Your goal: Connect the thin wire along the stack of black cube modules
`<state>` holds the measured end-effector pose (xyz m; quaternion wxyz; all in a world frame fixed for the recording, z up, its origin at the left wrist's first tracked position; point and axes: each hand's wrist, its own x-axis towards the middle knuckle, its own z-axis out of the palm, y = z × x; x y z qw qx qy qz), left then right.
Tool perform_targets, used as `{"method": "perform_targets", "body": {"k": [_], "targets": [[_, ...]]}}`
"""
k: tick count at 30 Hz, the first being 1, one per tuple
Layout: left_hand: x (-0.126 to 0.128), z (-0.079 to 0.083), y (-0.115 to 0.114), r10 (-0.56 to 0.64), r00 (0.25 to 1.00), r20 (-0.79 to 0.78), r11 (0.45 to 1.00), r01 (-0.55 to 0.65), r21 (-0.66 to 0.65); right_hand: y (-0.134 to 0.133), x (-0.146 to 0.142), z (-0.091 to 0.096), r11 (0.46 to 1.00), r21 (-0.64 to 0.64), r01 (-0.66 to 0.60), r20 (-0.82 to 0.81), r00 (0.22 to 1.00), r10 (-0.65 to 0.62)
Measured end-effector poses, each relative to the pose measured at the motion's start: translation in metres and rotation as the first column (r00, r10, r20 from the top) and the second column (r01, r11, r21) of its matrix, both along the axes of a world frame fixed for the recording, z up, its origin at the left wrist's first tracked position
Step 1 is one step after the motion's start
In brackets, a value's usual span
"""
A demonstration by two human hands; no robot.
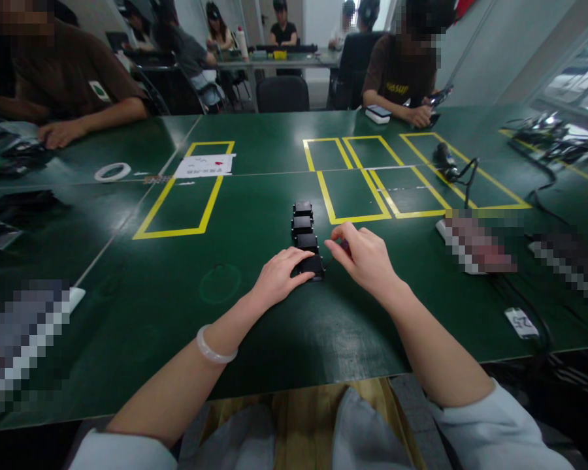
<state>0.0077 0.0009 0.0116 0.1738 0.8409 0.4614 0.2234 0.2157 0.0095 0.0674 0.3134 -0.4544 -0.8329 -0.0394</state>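
Several small black boxes (302,225) stand in a short row on the green table (255,313), running away from me. My left hand (279,277) rests on the nearest box (313,266), fingers curled over its left side. My right hand (365,258) hovers just right of the row, thumb and forefinger pinched together on something small I cannot make out.
Yellow tape rectangles (181,196) mark the table ahead. A white paper (204,166) and a tape roll (112,172) lie at the left, a black tool with a cable (445,163) at the right. Other people sit across the table (402,72) and at the far left.
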Motion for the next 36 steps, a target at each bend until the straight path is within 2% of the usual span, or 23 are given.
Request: {"method": "perform_targets", "body": {"k": [18, 24, 36], "targets": [[-0.0002, -0.0010, 0.0002, 0.002, 1.000, 0.012, 1.000, -0.002, 0.002, -0.0001, 0.0003, -0.0007, 1.000, 0.002, -0.002, -0.016, 1.000, 0.002], [0.0000, 0.0000, 0.0001, 0.002, 1.000, 0.011, 1.000, -0.002, 0.008, 0.0001, 0.0012, -0.0018, 0.999, -0.040, -0.019, -0.020, 1.000, 0.018], [0.0000, -0.0013, 0.0004, 0.000, 1.000, 0.021, 1.000, 0.000, -0.001, 0.0001, 0.0004, -0.0030, 0.998, -0.047, -0.028, -0.033, 0.999, 0.026]]}}
